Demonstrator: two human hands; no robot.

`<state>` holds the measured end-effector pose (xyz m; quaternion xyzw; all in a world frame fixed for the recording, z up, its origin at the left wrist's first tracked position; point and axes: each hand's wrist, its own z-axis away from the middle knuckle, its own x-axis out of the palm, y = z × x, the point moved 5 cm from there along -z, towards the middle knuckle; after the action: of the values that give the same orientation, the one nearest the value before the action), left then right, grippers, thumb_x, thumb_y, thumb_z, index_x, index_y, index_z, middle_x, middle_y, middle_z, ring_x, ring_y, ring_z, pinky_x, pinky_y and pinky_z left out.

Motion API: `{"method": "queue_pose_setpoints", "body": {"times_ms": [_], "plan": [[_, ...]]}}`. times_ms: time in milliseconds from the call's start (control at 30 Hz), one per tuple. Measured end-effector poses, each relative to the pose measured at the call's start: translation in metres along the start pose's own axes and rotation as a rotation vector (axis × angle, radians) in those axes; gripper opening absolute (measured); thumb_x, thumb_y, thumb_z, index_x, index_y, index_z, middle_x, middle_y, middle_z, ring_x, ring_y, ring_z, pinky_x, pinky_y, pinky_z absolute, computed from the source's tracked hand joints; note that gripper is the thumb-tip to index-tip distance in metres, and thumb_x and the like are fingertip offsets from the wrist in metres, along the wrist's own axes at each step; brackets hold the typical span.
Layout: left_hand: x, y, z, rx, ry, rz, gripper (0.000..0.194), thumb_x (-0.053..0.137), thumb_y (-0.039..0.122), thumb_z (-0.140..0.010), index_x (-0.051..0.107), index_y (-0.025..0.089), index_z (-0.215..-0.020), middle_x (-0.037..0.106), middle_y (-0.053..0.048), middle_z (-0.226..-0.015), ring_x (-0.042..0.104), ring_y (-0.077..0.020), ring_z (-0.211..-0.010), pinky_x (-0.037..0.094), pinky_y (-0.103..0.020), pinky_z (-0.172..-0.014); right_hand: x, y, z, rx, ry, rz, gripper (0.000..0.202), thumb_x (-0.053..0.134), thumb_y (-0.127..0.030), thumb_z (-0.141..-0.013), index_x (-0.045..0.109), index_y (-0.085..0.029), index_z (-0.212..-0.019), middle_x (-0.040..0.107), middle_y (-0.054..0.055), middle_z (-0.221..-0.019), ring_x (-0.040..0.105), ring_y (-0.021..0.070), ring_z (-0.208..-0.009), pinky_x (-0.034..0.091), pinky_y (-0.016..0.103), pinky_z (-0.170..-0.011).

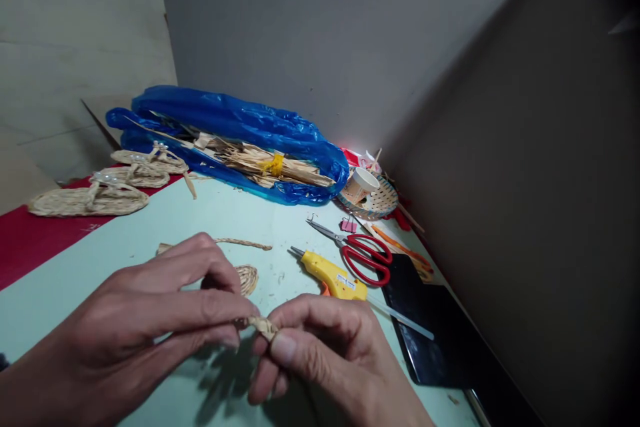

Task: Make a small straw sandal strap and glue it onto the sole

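Observation:
Between my two hands is a short braided straw strip, pale tan and twisted. My left hand pinches its left end between thumb and fingers. The right end is gripped by the thumb and forefinger of my right hand. Behind my left hand lies a coiled woven straw piece, partly hidden, and beyond it a thin braided cord. A yellow glue gun with a clear glue stick lies just past my right hand.
Red-handled scissors and a pink binder clip lie behind the glue gun. A blue bag holds straw. Woven sandals stand at left. A basket with a paper cup and a black tray are at right.

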<state>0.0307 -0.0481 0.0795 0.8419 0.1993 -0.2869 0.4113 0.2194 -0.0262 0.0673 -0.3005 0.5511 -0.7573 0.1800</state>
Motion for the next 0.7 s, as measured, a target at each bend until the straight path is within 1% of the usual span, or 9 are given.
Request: {"method": "queue_pose_setpoints", "body": {"times_ms": [67,167,233,300,400,533,600,667,700], "plan": [[0.000,0.004,0.002,0.049,0.082,-0.124,0.026,0.062,0.024,-0.102,0.078,0.043,-0.111,0.074,0.006,-0.085,0.069,-0.0133,-0.077,0.051,-0.018,-0.072,0.002,0.008,-0.004,-0.008,0.011,-0.008,0.039,0.087,-0.057,-0.086,0.078,-0.019,-0.091,0.079,0.003,-0.076,0.072,0.0171,-0.072,0.061,0.033,-0.082],[0.003,0.005,0.005,0.075,0.170,-0.276,0.027,0.066,0.016,-0.096,0.072,0.038,-0.112,0.080,0.005,-0.087,0.074,-0.0187,-0.082,0.053,-0.024,-0.084,0.002,0.022,-0.013,-0.058,0.022,-0.038,0.043,0.088,-0.060,-0.082,0.079,-0.020,-0.096,0.079,0.003,-0.075,0.072,0.0172,-0.067,0.061,0.032,-0.076],[0.007,-0.001,0.005,0.036,0.166,-0.355,0.019,0.065,0.019,-0.097,0.070,0.034,-0.107,0.082,0.001,-0.090,0.076,-0.0234,-0.087,0.054,-0.029,-0.086,-0.001,0.028,-0.018,-0.081,0.039,-0.048,0.043,0.088,-0.059,-0.083,0.079,-0.020,-0.099,0.080,0.003,-0.076,0.071,0.0169,-0.066,0.061,0.031,-0.074],[0.009,-0.008,0.005,-0.027,0.147,-0.378,0.013,0.061,0.025,-0.099,0.071,0.033,-0.098,0.082,0.000,-0.088,0.076,-0.0250,-0.083,0.056,-0.029,-0.077,-0.005,0.029,-0.020,-0.097,0.063,-0.032,0.041,0.087,-0.058,-0.084,0.079,-0.020,-0.098,0.081,0.004,-0.077,0.071,0.0172,-0.066,0.061,0.031,-0.073],[0.007,-0.014,0.005,-0.124,0.157,-0.316,0.014,0.062,0.029,-0.096,0.073,0.033,-0.088,0.082,0.001,-0.084,0.076,-0.0230,-0.077,0.056,-0.026,-0.071,-0.006,0.025,-0.020,-0.072,0.029,0.046,0.036,0.084,-0.055,-0.088,0.080,-0.021,-0.095,0.082,0.005,-0.081,0.069,0.0158,-0.068,0.059,0.028,-0.073],[0.003,-0.020,0.003,-0.392,0.177,-0.078,0.012,0.070,0.033,-0.087,0.079,0.035,-0.079,0.084,0.005,-0.079,0.075,-0.0181,-0.072,0.056,-0.019,-0.067,-0.002,0.017,-0.019,-0.087,0.019,0.077,0.039,0.084,-0.060,-0.087,0.082,-0.021,-0.084,0.081,0.003,-0.077,0.068,0.0145,-0.069,0.056,0.025,-0.074],[0.002,-0.021,0.002,-0.501,0.185,0.021,0.013,0.072,0.037,-0.083,0.081,0.036,-0.075,0.083,0.007,-0.076,0.074,-0.0167,-0.070,0.055,-0.017,-0.063,0.002,0.016,-0.018,-0.096,-0.011,0.098,0.039,0.082,-0.060,-0.088,0.084,-0.022,-0.083,0.082,0.004,-0.078,0.072,0.0169,-0.075,0.058,0.028,-0.081],[0.001,-0.020,0.004,-0.551,0.235,0.079,0.015,0.074,0.043,-0.081,0.082,0.036,-0.072,0.082,0.007,-0.074,0.073,-0.0163,-0.068,0.055,-0.017,-0.060,0.004,0.018,-0.017,-0.103,-0.040,0.091,0.035,0.081,-0.057,-0.090,0.085,-0.022,-0.083,0.083,0.004,-0.079,0.076,0.0189,-0.081,0.059,0.030,-0.087],[0.000,-0.020,0.005,-0.562,0.266,0.090,0.014,0.076,0.045,-0.080,0.083,0.037,-0.072,0.082,0.007,-0.075,0.073,-0.0167,-0.070,0.057,-0.017,-0.062,0.005,0.021,-0.015,-0.102,-0.048,0.075,0.034,0.081,-0.056,-0.090,0.085,-0.022,-0.083,0.084,0.003,-0.080,0.077,0.0195,-0.082,0.059,0.030,-0.087]]}}
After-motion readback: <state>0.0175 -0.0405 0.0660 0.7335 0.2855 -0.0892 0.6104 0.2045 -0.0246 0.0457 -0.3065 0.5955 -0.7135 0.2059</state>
